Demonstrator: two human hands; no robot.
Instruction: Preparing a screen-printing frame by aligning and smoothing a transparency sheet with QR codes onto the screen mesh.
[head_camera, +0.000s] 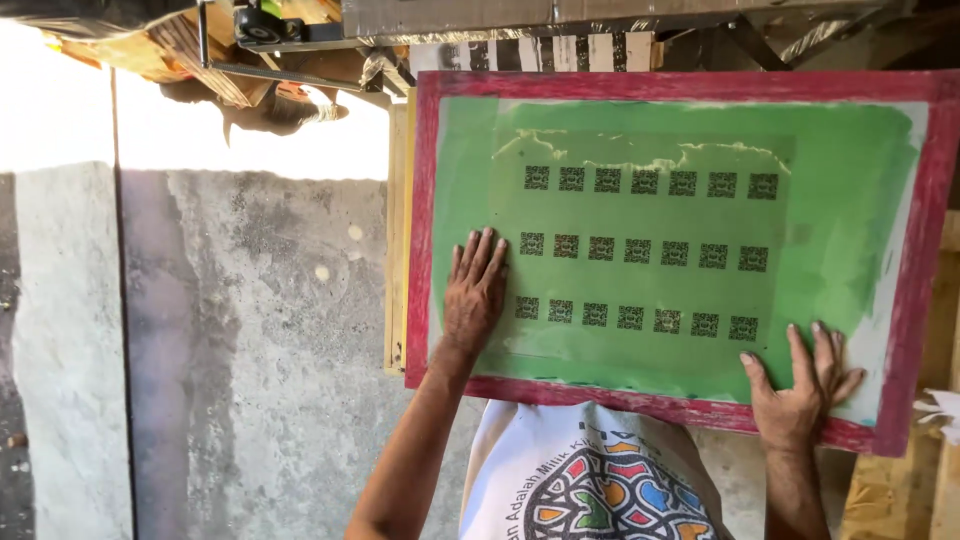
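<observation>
Green emulsion covers the mesh of a red-framed printing screen, which lies flat in front of the person and fills most of the head view. Three rows of small dark square patterns, seven to a row, sit in the middle of the green field. Pale streaks run across the mesh above the top row, and a whitish uncoated strip shows along the right edge inside the frame.

Left hand: flat on the mesh, palm down, fingers together and extended, resting just beside the left ends of the middle and lower rows. It grips nothing.

Right hand: spread wide, fingers splayed over the lower right corner, lying partly on the mesh and partly on the red frame rail. It holds nothing either; both hands press on the screen.

Stage, as a judgement: the screen appears positioned and held down. No squeegee or ink is visible on the mesh, so no pass looks under way. Whatever lies beneath the screen is hidden and cannot be assessed.

Surroundings: a stack of pale wooden frames stands touching the screen's left side. A grey concrete floor lies to the left. The person's white shirt with a multicoloured round print shows at the lower edge.
</observation>
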